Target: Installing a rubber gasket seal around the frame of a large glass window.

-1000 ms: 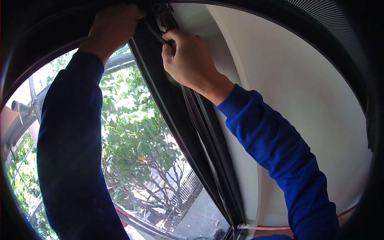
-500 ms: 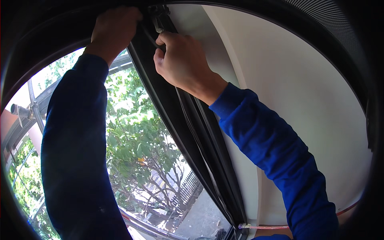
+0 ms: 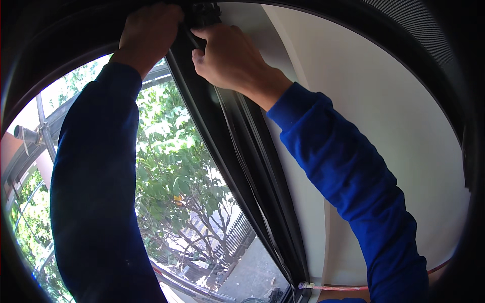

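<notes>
Head view. A person in blue sleeves [image 3: 333, 156] reaches up along a black window frame [image 3: 202, 111], which slants from the far top toward the near right. The right hand [image 3: 230, 60] has its thumb and forefinger set narrowly about a slim black strip [image 3: 193, 39], located at the upper part of the frame. The left hand [image 3: 154, 35] is raised to the left of it, against the dark top edge; its fingertips are lost in shadow, so its grip cannot be told. Just beyond the right hand sits a dark fitting [image 3: 206, 14], its details unclear. To the right, a smooth, pale wall [image 3: 374, 131] adjoins the frame; near its foot, a reddish cord [image 3: 341, 288] runs sideways. To the left, beyond the opening, stand a leafy tree [image 3: 174, 166], a railing [image 3: 236, 235] and grey paving [image 3: 252, 272].
</notes>
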### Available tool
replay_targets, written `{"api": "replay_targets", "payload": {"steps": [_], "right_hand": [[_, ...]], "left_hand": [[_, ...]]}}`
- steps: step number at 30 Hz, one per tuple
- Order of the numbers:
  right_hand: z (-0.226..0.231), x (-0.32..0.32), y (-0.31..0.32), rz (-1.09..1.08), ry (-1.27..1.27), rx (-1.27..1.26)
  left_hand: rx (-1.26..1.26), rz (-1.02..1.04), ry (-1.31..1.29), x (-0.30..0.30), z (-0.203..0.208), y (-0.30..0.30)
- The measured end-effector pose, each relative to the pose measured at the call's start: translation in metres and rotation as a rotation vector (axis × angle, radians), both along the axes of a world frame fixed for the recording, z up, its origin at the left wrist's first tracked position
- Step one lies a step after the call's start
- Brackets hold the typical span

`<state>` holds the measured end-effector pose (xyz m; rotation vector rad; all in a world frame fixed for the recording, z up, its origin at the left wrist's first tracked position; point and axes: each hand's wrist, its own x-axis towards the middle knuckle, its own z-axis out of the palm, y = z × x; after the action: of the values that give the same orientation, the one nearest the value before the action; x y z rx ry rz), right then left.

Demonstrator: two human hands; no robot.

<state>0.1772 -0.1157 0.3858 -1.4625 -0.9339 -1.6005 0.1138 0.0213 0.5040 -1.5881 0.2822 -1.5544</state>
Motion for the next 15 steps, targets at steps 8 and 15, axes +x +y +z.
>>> {"api": "replay_targets", "payload": {"steps": [8,15], "right_hand": [[0.034,-0.020,0.001,0.142,0.517,-0.249],[0.033,0.004,0.016,-0.066,0.084,-0.085]], "left_hand": [[-0.184,0.066,0.173,-0.013,-0.002,-0.017],[-0.119,0.062,0.133,-0.013,0.007,-0.006]]}}
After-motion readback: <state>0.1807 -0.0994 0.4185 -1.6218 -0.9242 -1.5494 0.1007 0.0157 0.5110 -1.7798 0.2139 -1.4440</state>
